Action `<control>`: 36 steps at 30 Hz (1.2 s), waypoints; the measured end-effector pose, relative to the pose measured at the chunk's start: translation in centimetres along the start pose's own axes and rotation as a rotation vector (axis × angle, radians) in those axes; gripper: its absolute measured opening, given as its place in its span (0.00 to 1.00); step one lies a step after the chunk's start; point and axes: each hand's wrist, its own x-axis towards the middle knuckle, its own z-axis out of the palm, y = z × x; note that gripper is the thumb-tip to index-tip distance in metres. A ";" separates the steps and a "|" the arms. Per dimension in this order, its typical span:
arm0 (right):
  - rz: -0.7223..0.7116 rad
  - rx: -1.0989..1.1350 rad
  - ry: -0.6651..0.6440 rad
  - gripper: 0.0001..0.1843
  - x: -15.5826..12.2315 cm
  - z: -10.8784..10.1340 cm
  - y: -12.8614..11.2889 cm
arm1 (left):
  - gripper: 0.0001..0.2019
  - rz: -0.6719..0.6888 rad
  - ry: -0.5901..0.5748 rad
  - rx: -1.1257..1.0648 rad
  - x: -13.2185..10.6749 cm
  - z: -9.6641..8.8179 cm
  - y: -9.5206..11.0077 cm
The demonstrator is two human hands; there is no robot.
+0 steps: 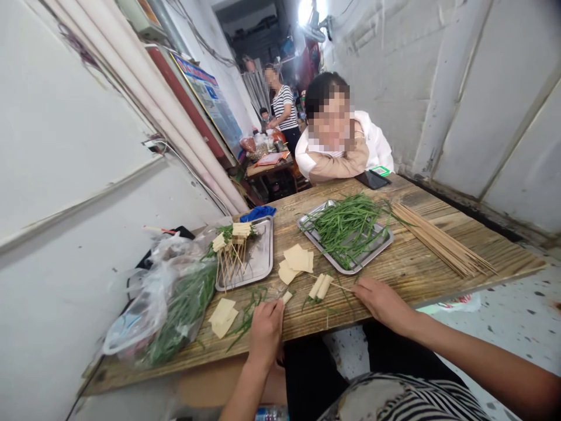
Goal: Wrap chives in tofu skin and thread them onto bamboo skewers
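Observation:
My left hand is closed at the table's near edge on a small pale tofu-skin roll, whose end shows beyond the fingers. My right hand pinches the end of a thin wooden skewer. Two tofu-skin rolls with green ends sit on that skewer, just above the wood. Beyond them lie loose square tofu sheets. To the left of my left hand are more tofu sheets and some loose green stalks.
A metal tray holds green stalks; bare skewers lie right of it. Finished skewers rest on another tray. Plastic-bagged greens are at left. A person leans on the table's far end near a phone.

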 end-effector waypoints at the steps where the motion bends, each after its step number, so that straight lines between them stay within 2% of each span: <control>1: -0.027 0.032 0.004 0.12 -0.2 0.0 -0.2 | 0.09 -0.002 -0.001 0.005 0.1 0.0 0.1; 6: -0.148 0.143 -0.056 0.12 0.0 0.4 -2.2 | 0.09 -0.016 0.009 -0.005 0.3 -0.2 0.4; 11: -0.152 0.092 -0.134 0.11 0.7 0.9 -3.7 | 0.09 -0.010 -0.013 -0.023 0.7 -0.5 0.3; 17: -0.123 0.055 -0.125 0.09 0.6 1.5 -4.0 | 0.09 -0.013 -0.043 -0.049 0.6 -0.4 0.0; 36: -0.085 0.052 -0.140 0.11 0.9 1.5 -4.4 | 0.10 -0.023 -0.059 -0.048 0.2 0.0 -0.3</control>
